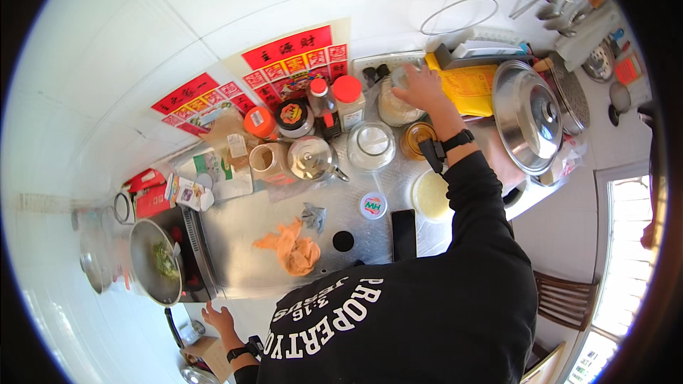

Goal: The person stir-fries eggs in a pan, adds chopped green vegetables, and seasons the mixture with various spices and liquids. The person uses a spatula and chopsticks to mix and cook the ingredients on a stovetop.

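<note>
My left hand is at the lower left, fingers apart and holding nothing, to the right of the black handle of a wok. Chopped greens lie in the wok, which stands on a black cooktop. Stretched over the counter's back, my right hand has its fingers and thumb around a clear round lid or cup, above a container with pale contents. Nearby stand a jar with an amber lid and a clear glass jar.
A steel kettle, red-lidded jar and several bottles line the wall. Orange cloth or plastic, a black phone and a round tub lie nearer. A large steel lid stands at right beside a yellow packet.
</note>
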Tool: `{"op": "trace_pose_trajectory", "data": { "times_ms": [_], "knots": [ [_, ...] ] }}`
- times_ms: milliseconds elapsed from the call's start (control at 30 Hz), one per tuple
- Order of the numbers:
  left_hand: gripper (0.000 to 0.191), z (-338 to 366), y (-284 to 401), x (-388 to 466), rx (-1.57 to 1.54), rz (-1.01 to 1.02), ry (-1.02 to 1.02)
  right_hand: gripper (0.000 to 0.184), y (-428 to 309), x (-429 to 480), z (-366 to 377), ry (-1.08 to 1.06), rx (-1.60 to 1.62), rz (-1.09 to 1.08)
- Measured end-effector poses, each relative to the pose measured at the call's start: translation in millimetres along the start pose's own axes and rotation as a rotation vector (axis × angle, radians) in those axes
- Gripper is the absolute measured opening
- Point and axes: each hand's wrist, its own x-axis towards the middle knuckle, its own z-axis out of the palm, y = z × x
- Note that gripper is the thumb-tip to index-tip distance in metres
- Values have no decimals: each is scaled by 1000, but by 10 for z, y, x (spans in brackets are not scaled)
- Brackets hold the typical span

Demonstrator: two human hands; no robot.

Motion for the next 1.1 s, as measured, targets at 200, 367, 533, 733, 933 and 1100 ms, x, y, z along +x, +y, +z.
{"op": "trace_pose_trajectory", "data": {
  "times_ms": [200,367,533,733,933,1100],
  "knots": [
    [60,191,-117,-158,-47,1,-35,82,28,7,548,331,-25,-83],
    [56,241,82,-59,-196,155,-96,89,23,-142,374,178,-36,-79],
    [50,132,230,-81,-352,397,-48,80,-489,-838,227,548,96,-298],
    [50,-35,1122,-118,-610,603,-170,36,-1344,-2106,678,-142,572,-624],
    [83,94,2207,-109,-916,701,-270,30,-1745,-2599,1257,-345,594,-540],
    [100,113,3551,38,-1027,583,-27,29,-2042,-2591,994,-322,551,-612]
  ]
}}
